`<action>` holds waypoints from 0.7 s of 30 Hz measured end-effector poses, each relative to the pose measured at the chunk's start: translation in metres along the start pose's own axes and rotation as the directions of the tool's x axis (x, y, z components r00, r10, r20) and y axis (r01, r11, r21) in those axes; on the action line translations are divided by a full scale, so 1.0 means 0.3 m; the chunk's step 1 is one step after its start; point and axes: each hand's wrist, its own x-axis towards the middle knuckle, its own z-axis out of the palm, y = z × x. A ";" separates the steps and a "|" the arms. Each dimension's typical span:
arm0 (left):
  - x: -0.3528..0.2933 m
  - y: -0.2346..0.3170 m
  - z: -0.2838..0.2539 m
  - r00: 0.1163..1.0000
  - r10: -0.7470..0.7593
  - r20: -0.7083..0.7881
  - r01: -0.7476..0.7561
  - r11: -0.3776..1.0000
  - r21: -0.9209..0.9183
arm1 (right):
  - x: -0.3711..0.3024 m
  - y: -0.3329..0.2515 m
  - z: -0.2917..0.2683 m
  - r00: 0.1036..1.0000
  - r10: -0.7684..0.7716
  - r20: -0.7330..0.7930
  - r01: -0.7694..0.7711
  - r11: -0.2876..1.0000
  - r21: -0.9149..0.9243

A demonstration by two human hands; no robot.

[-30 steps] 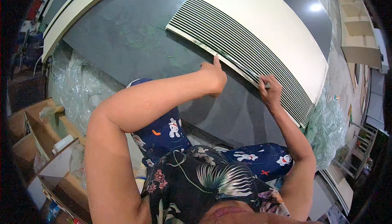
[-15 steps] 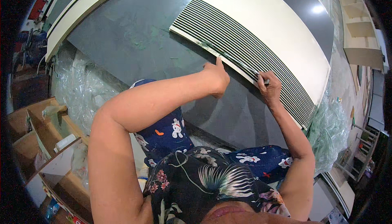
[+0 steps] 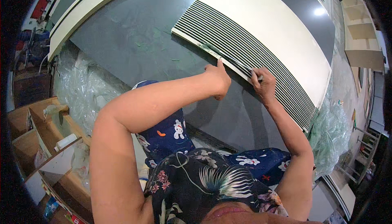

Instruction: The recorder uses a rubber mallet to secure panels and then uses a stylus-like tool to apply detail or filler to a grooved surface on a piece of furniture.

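A cream panel (image 3: pixel 265 3) with a band of dark grooves (image 3: pixel 245 40) along its near side lies on a large dark grey board (image 3: pixel 134 36). My right hand (image 3: pixel 264 84) is closed around a thin dark stick-like tool (image 3: pixel 241 64), whose far end points up-left along the outer grooves. A dark green smear marks the panel beside that end. My left hand (image 3: pixel 217 80) has its fingers curled at the panel's near edge, one digit pressed against the pale strip. What its lower fingers touch is hidden.
Crumpled clear plastic sheeting (image 3: pixel 87 85) lies at the left, with more plastic (image 3: pixel 330 130) at the panel's right end. An open wooden compartment unit (image 3: pixel 57 142) stands lower left. A pale shelf unit (image 3: pixel 361 28) is at the far right. Small green scraps dot the grey board.
My right hand has moved slightly up-left along the panel's near edge with the tool. My left hand stays almost in place, and the whole view shifts a little.
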 end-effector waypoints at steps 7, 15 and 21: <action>-0.022 -0.143 -0.030 0.986 -0.017 -0.167 -0.045 0.931 -0.363 | -0.009 0.014 0.028 1.000 -0.006 0.016 0.006 1.000 -0.002; -0.131 -0.616 -0.011 0.628 -0.491 -0.604 -0.030 0.760 -0.649 | 0.001 0.005 0.023 1.000 -0.024 -0.013 0.025 1.000 0.018; 0.047 -0.685 0.178 0.673 -0.551 -0.492 0.017 0.677 -0.735 | 0.009 0.020 0.019 0.999 0.008 0.037 -0.009 1.000 0.021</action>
